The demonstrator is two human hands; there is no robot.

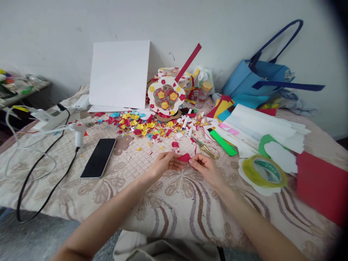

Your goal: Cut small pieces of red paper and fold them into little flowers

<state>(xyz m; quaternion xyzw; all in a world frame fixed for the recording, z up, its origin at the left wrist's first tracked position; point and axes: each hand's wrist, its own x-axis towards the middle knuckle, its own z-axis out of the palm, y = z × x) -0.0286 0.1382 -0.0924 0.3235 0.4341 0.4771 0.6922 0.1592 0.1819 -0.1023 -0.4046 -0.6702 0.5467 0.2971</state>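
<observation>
A glue gun (78, 131) and a dark phone (98, 157) lie at the left on the patterned cloth (174, 203). At the middle, the left hand (163, 165) and right hand (207, 168) each pinch an end of a small red paper piece (185, 157), fingers closed on it just above the cloth. Scissors (210, 150) lie just beyond the right hand, and a yellow-green tape roll (262, 171) sits further right.

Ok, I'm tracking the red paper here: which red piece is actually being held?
The small red piece, pinched between the left hand and right hand. The large red sheet lies untouched at the right; the long red strip leans at the back.
</observation>
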